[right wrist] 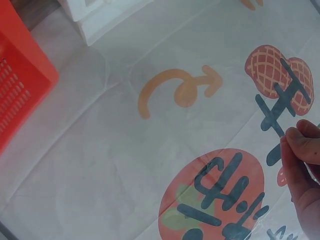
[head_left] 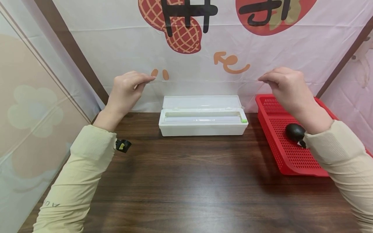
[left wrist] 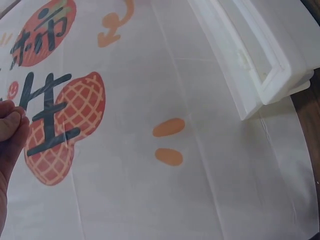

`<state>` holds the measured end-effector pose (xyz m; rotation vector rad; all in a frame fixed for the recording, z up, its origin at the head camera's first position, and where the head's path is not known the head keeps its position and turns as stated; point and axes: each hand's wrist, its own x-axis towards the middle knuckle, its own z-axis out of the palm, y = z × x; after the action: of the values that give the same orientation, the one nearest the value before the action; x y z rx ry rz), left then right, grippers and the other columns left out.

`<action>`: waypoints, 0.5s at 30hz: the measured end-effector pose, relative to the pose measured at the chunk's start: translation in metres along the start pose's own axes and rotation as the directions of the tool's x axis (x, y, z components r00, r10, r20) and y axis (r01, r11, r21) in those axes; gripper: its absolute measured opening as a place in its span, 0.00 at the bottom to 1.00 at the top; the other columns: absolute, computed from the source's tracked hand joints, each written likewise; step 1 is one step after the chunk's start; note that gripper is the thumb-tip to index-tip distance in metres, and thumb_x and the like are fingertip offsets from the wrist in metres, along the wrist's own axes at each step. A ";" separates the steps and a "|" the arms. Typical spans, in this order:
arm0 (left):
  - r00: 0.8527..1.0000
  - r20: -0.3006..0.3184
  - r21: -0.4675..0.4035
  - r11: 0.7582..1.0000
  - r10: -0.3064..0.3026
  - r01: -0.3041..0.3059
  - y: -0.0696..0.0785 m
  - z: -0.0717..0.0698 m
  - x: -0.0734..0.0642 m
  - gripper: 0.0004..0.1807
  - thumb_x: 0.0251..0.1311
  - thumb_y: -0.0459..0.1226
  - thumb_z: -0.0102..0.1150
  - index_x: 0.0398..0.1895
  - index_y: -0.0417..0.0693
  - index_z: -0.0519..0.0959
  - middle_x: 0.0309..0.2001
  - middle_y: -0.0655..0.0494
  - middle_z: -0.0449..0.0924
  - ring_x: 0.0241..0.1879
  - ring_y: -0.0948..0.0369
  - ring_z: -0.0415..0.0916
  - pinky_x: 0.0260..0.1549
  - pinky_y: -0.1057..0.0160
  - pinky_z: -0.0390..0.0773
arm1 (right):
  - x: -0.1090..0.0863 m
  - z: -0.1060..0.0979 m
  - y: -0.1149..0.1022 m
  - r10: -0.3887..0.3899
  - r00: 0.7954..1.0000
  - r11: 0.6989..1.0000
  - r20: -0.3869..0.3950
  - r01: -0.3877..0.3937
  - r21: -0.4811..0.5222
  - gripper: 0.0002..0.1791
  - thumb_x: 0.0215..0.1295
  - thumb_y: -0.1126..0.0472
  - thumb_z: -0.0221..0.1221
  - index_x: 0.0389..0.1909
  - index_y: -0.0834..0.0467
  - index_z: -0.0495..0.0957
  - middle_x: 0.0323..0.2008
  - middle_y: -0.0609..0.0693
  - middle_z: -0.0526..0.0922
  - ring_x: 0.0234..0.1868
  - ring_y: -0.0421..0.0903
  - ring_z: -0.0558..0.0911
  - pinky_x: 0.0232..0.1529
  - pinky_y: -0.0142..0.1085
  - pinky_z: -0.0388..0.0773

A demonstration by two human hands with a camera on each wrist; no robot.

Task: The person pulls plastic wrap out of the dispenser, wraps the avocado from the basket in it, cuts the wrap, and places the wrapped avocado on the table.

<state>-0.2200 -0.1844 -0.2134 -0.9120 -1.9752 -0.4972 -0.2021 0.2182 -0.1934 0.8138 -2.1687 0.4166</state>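
Thumb and fingertips of my left hand (head_left: pixel 127 86) pinch together, raised above the table to the left of a white dispenser box (head_left: pixel 204 130). At the same height on the right, my right hand (head_left: pixel 288 85) pinches in the same way, over the far side of a red basket. A thin clear sheet of cling film (head_left: pixel 207 88) spans between the two hands; it is see-through and its outline is faint. Behind the hands' gap, the box stands with its lid (head_left: pixel 201 102) raised, a pale roll (head_left: pixel 202 119) inside and a green slider (head_left: pixel 243 121) at its right end.
The red basket (head_left: pixel 275 147) stands at the right, partly behind my right forearm, with a dark avocado-like fruit (head_left: pixel 294 132) in it. A printed white cloth (head_left: pixel 116 38) hangs behind the dark wooden table (head_left: pixel 186 181). Another cloth panel (head_left: pixel 35 129) closes the left side.
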 end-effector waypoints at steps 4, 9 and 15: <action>1.000 -0.009 -0.004 1.000 0.007 -0.007 0.001 -0.002 0.001 0.07 0.53 0.23 0.57 0.32 0.36 0.84 0.31 0.45 0.83 0.32 0.54 0.80 0.37 0.71 0.75 | 0.000 -0.001 -0.001 -0.013 0.999 1.000 -0.030 0.013 0.010 0.09 0.53 0.77 0.59 0.33 0.65 0.83 0.30 0.59 0.83 0.35 0.52 0.80 0.40 0.42 0.76; 1.000 -0.013 -0.012 1.000 0.006 -0.006 0.003 -0.004 0.002 0.08 0.53 0.22 0.57 0.32 0.36 0.84 0.31 0.45 0.83 0.32 0.54 0.80 0.38 0.73 0.73 | 0.000 -0.002 -0.001 -0.020 0.998 1.000 -0.059 0.021 0.014 0.08 0.53 0.76 0.59 0.32 0.65 0.83 0.30 0.59 0.83 0.34 0.52 0.80 0.43 0.35 0.76; 1.000 -0.012 -0.013 1.000 0.005 -0.006 0.005 -0.007 0.004 0.08 0.54 0.22 0.56 0.32 0.36 0.84 0.31 0.45 0.83 0.33 0.53 0.80 0.38 0.71 0.74 | 0.000 -0.006 -0.002 -0.020 0.998 1.000 -0.058 0.020 0.003 0.08 0.53 0.76 0.59 0.32 0.64 0.83 0.30 0.59 0.83 0.34 0.51 0.80 0.44 0.23 0.72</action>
<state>-0.2136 -0.1839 -0.2062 -0.9201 -1.9601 -0.5116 -0.1978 0.2197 -0.1892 0.8149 -2.1055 0.4286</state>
